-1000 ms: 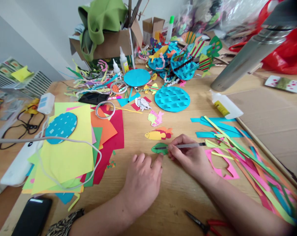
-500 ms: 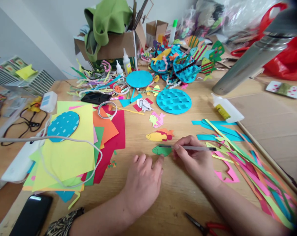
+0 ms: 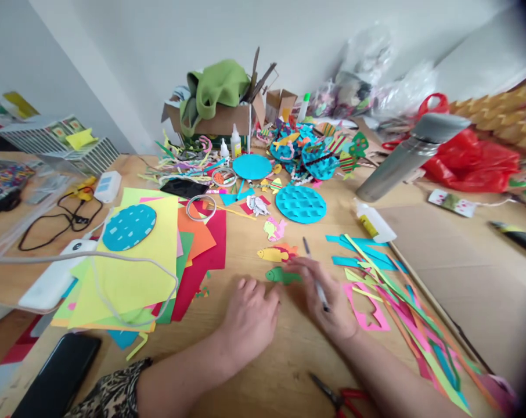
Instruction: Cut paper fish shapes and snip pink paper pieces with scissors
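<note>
A green paper fish [image 3: 275,275] with a drawn eye and gill line lies flat in front of me. My left hand [image 3: 251,310] rests palm down just below it, fingers loosely bent, the index fingertip at the fish's lower edge. In my right hand [image 3: 326,293] is a pen [image 3: 319,284], its tip pointing up and away from the paper. The right fingers reach over the fish's tail end and partly hide it. Beyond it lie a yellow paper fish [image 3: 271,254] with red fins and a pink and lime fish [image 3: 274,229].
Coloured paper sheets [image 3: 128,278] with a cable across them are stacked at left. Paper strips [image 3: 402,296] and a glue bottle [image 3: 375,220] lie at right. Red-handled scissors [image 3: 337,399] are near the front edge. A steel flask [image 3: 393,165] stands behind.
The pen has swung from lying level over the green fish to pointing upward, off the paper. My right hand has turned with it. The head view has tilted up.
</note>
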Tool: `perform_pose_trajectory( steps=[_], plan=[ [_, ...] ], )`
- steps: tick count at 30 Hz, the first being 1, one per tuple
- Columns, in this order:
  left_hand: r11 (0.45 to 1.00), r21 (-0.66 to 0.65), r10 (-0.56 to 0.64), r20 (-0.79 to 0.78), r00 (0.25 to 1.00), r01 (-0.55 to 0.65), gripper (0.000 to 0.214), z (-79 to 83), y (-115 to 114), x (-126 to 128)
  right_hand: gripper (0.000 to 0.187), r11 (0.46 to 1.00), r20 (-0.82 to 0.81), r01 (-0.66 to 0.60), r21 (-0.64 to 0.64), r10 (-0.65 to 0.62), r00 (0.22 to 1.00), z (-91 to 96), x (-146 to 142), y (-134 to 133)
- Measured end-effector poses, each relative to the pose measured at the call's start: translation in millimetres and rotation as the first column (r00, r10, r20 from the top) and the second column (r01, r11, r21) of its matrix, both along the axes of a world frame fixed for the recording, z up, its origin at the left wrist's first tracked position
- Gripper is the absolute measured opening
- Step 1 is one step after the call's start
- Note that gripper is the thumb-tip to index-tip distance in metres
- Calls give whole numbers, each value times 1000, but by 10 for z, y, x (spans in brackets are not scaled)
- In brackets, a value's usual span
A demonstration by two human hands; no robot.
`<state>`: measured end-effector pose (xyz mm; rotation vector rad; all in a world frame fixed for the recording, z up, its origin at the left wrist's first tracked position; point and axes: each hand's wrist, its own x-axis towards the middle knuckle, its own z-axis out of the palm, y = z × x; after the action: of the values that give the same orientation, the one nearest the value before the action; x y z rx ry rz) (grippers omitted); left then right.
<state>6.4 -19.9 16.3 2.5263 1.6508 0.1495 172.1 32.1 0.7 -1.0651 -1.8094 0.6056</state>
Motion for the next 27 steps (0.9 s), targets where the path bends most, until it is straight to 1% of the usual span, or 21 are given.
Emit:
perform_pose_trajectory(
  steps=[2, 3, 5, 6, 10, 15, 19, 21, 23, 25, 27],
  plan=[
    [1000, 10, -2, 0, 1000, 2, 31, 13, 0, 1, 19, 996, 118, -90, 21, 87, 989, 30, 8, 21],
    [1000, 17, -3, 2, 1000, 3, 30, 20, 1, 1, 19, 995, 128, -86, 43, 80, 989, 38, 15, 24],
    [1000, 31, -6, 10, 1000, 6, 31, 32, 3, -1, 18, 995, 77, 2, 97, -10, 997, 39, 35, 14],
    [999, 37, -10, 15, 1000, 9, 32, 36, 3, -2, 17, 994, 44, 29, 102, -33, 998, 31, 45, 5],
    [997, 73, -17, 42, 999, 14, 30, 37, -3, -12, 18, 997, -28, 76, 7, -76, 997, -35, 69, -17],
    [994, 110, -2, 45, 999, -3, 37, 34, -10, -13, 21, 987, -163, 150, -55, -157, 974, -109, 60, 26],
    [994, 105, -14, 52, 999, 8, 41, 97, -25, 3, 23, 984, -212, 170, -53, -177, 961, -129, 51, 62],
    [994, 106, -1, 69, 998, -6, 41, 144, -75, 2, 25, 982, -239, 180, -58, -188, 953, -134, 47, 75],
    [993, 106, 38, 92, 995, -48, 38, 179, -175, -6, 27, 980, -262, 189, -65, -199, 944, -138, 42, 86],
    [990, 95, 95, 132, 987, -108, 36, 185, -322, -13, 29, 978, -278, 196, -68, -207, 938, -140, 38, 98],
    [984, 65, 149, 206, 967, -166, 38, 153, -500, -13, 29, 976, -292, 206, -63, -216, 932, -135, 34, 105]
  ],
)
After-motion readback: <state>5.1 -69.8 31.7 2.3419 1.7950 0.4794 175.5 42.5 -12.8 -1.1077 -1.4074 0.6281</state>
